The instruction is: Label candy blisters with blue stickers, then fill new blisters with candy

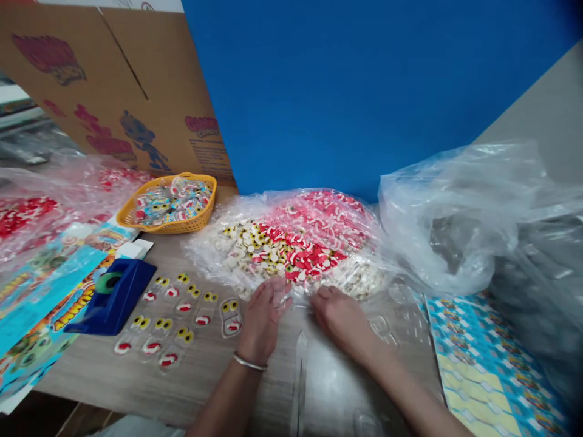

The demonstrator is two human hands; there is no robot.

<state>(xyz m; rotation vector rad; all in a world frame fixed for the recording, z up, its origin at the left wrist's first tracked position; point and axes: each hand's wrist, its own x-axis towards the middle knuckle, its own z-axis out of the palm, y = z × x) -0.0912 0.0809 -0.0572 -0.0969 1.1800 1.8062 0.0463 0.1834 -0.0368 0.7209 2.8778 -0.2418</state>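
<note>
Left hand (263,318) and right hand (339,321) rested at near edge of clear bag (291,243) of candy packs, on table (113,376); can't tell if either gripped plastic. Loose packs (177,321) lay left of left hand, near blue tape dispenser (113,297).

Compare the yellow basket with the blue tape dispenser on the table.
The yellow woven plastic basket is bright yellow, the blue tape dispenser dark blue. The basket is heaped with packets; the dispenser holds a green roll. The basket sits farther back, by the cardboard. Both rest on the wood-grain table.
</note>
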